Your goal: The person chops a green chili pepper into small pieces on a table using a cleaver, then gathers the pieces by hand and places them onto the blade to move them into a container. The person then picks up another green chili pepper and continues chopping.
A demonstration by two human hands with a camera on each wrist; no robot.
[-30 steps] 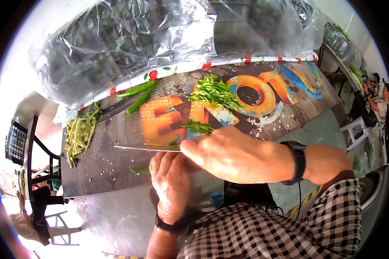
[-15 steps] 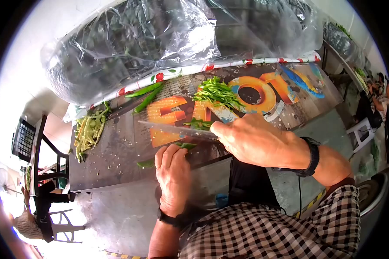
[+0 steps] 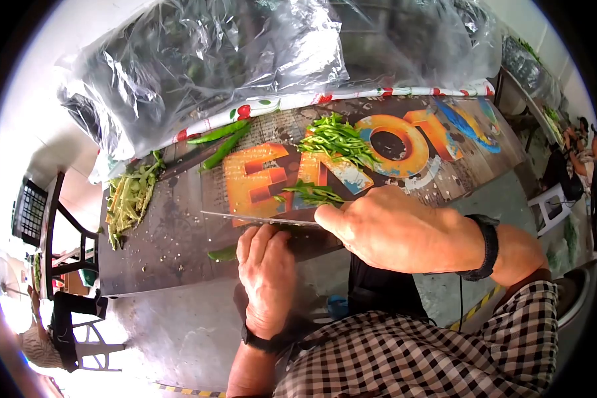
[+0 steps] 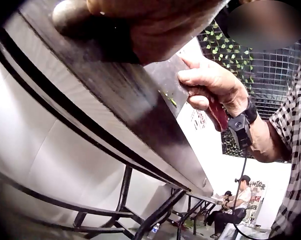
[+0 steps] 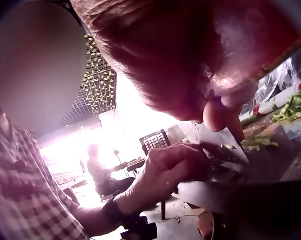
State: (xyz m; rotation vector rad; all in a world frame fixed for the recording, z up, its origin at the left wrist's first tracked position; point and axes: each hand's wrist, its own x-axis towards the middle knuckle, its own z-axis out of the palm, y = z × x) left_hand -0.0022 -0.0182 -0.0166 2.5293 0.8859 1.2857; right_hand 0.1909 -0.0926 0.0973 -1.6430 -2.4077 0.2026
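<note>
Right hand (image 3: 391, 229): fingers closed round the reddish handle (image 4: 218, 116) of a knife (image 3: 262, 218). Left hand (image 3: 267, 272): fingers bent, tips down at the near side of the blade — whether they touch it, or pinch anything beneath, I cannot tell.

Governing relation: a green pepper piece (image 3: 223, 253) lies just beside the left fingers, on the person's left, near the table's front edge. Its long axis runs roughly side to side, as does the blade's; the left hand is the nearer. Cut strips (image 3: 314, 193) lie just beyond the knife.

Markings: large orange letters cover the tabletop (image 3: 172, 232) — an O (image 3: 373, 129) is clear, an E-like form (image 3: 242, 176) probable, the full word uncertified. No brand legible.
</note>
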